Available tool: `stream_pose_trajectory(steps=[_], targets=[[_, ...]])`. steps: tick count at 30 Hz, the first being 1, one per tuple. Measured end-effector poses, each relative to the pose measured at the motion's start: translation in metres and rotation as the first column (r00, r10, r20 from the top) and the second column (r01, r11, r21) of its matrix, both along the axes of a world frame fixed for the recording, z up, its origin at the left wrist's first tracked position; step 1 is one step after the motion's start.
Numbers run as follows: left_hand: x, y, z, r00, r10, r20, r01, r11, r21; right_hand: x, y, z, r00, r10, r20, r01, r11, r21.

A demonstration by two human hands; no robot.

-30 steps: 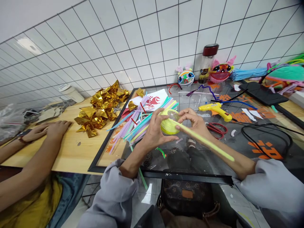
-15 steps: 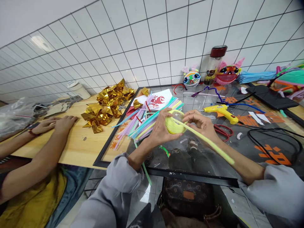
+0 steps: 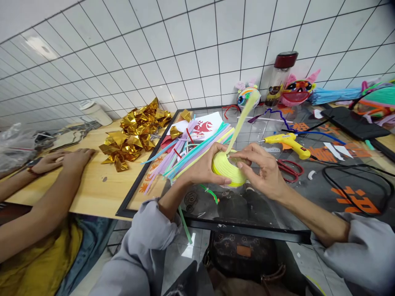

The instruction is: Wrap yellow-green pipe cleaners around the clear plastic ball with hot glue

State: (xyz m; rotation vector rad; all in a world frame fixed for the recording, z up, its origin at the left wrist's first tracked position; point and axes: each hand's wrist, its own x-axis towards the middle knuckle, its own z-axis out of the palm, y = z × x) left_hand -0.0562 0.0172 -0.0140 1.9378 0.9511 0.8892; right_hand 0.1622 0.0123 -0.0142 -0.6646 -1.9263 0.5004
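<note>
Between my hands, above the dark tabletop, is a round bowl-like piece (image 3: 230,169) wrapped in rows of yellow pipe cleaner. My left hand (image 3: 206,166) grips it from the left, thumb along the near side and fingers behind. A loose yellow pipe cleaner (image 3: 243,119) stands up from its top edge, tilted away to the right. My right hand (image 3: 262,168) pinches at the piece's right rim, thumb and fingertips close together; whether they hold the strand there cannot be made out. Beyond my left hand lies a bundle of pastel pipe cleaners (image 3: 197,154).
A yellow glue gun (image 3: 286,144) and red-handled scissors (image 3: 290,170) lie to the right, with a black cable (image 3: 330,176). Decorated animal faces (image 3: 298,90) and a bottle (image 3: 276,84) stand by the wall. Gold foil (image 3: 135,135) and another person's arms (image 3: 58,185) are at left.
The loose yellow strand, which pointed toward my right forearm, now stands up and away. The yellow piece has tilted, showing its wrapped side, and my right fingers have moved onto its rim.
</note>
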Motion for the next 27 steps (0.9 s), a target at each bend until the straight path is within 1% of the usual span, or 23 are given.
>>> stream_pose_trajectory(steps=[4,8,9,12,15,18,19,20,21,22,23,24,25,26,27], targets=[[-0.002,0.0,0.005,0.999,0.014,-0.041,-0.012,0.998,0.054,0.001,0.001,-0.001,1.0,0.003,0.023,-0.003,1.0,0.015],[-0.002,-0.003,0.01,0.996,0.013,-0.093,-0.008,0.998,0.056,0.002,0.003,-0.001,0.999,-0.002,0.034,0.001,0.999,0.037],[-0.002,-0.004,0.01,0.994,0.011,-0.104,-0.005,0.998,0.055,0.002,0.003,-0.001,0.999,-0.007,0.037,0.006,0.999,0.036],[0.001,-0.007,0.009,0.992,0.051,-0.112,-0.045,0.997,0.056,0.002,0.002,-0.001,0.999,-0.011,0.049,0.01,1.0,0.024],[0.004,-0.008,0.006,0.986,0.098,-0.133,-0.086,0.992,0.091,0.001,0.001,-0.002,0.999,0.014,0.046,-0.015,1.0,0.021],[0.005,-0.008,0.005,0.982,0.115,-0.15,-0.101,0.99,0.098,0.004,0.009,0.0,0.999,0.026,0.037,-0.027,1.0,0.015],[0.005,-0.008,0.005,0.98,0.13,-0.149,-0.115,0.988,0.105,0.008,0.014,0.001,1.0,0.003,0.027,-0.004,1.0,0.028],[0.005,-0.009,0.006,0.98,0.134,-0.147,-0.118,0.987,0.112,0.014,0.022,0.002,0.998,-0.053,0.024,0.052,0.998,0.037],[0.005,-0.009,0.006,0.979,0.137,-0.149,-0.121,0.986,0.112,0.022,0.03,0.003,0.987,-0.161,0.026,0.16,0.986,0.043],[0.005,-0.009,0.006,0.979,0.138,-0.151,-0.122,0.986,0.112,0.031,0.039,0.004,0.957,-0.289,0.034,0.287,0.956,0.056],[0.005,-0.01,0.006,0.979,0.137,-0.154,-0.121,0.986,0.11,0.042,0.048,0.004,0.898,-0.435,0.062,0.432,0.9,0.058],[0.005,-0.01,0.006,0.978,0.137,-0.158,-0.121,0.987,0.108,0.053,0.057,0.004,0.813,-0.571,0.113,0.568,0.821,0.06],[0.005,-0.01,0.005,0.977,0.14,-0.163,-0.124,0.987,0.106,0.063,0.064,0.003,0.714,-0.672,0.196,0.675,0.735,0.064],[0.006,-0.01,0.005,0.976,0.144,-0.166,-0.128,0.986,0.103,0.072,0.069,0.001,0.615,-0.73,0.297,0.748,0.66,0.074],[0.006,-0.01,0.004,0.974,0.151,-0.171,-0.135,0.986,0.099,0.08,0.073,-0.002,0.53,-0.746,0.403,0.789,0.608,0.087]])
